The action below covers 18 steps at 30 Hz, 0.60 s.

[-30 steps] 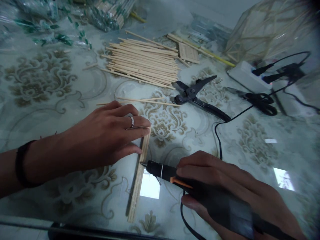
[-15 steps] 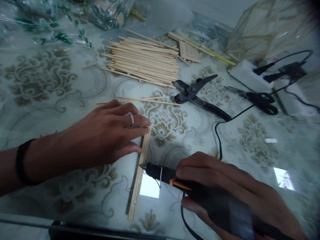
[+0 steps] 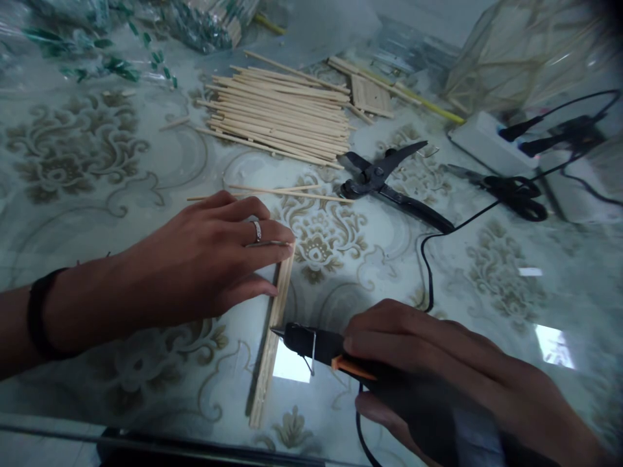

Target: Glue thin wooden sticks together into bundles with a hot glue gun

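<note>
My left hand (image 3: 219, 250), with a ring and a dark wristband, is closed on the far end of a narrow strip of wooden sticks (image 3: 270, 363). The sticks lie side by side on the table, pointing toward its front edge. In my right hand (image 3: 438, 363) is a black hot glue gun (image 3: 316, 344) with an orange trigger. Its metal nozzle touches or almost touches the strip, just below my left thumb. A shiny line, perhaps glue, shows on the near part of the strip. My right palm hides part of the glue gun's handle.
A pile of wooden sticks (image 3: 282, 117) lies beyond my hands, with two or three loose sticks (image 3: 292, 192) nearer. Black cutters (image 3: 384, 181), scissors (image 3: 511, 191) and a white power strip (image 3: 489, 146) are at right. A stick frame (image 3: 516, 65) and plastic bags (image 3: 97, 52) stand behind.
The glue gun's nozzle has shifted slightly down the strip, toward the table's front edge. My left hand keeps its hold in the same place.
</note>
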Tool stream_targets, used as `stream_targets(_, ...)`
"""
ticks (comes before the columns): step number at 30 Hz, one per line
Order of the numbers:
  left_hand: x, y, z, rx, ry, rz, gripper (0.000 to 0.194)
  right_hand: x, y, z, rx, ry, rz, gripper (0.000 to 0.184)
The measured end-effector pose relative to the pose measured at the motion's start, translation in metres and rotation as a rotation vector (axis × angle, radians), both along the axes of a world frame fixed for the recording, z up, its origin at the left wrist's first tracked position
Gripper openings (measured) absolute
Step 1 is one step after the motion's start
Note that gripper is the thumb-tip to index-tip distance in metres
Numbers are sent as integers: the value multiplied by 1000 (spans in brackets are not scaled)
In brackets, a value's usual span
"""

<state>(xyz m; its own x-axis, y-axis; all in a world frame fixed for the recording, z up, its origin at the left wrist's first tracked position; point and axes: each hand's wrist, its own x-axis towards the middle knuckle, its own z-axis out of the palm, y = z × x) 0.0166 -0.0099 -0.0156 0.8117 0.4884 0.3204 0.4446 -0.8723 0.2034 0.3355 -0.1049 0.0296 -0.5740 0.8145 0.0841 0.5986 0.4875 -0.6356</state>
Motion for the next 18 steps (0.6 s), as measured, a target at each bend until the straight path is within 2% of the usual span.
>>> stream_targets(5,0,4,-1,11,-14,-4,20,4,-2,-1,-25,34,20,23)
stream_targets(10,1,4,-2,12,-14,6,18,5,-5,-3,24,34,4,26)
stream_targets(18,1,4,-1,18,-21,-14,20,0,-5,-2,44,35,6,20)
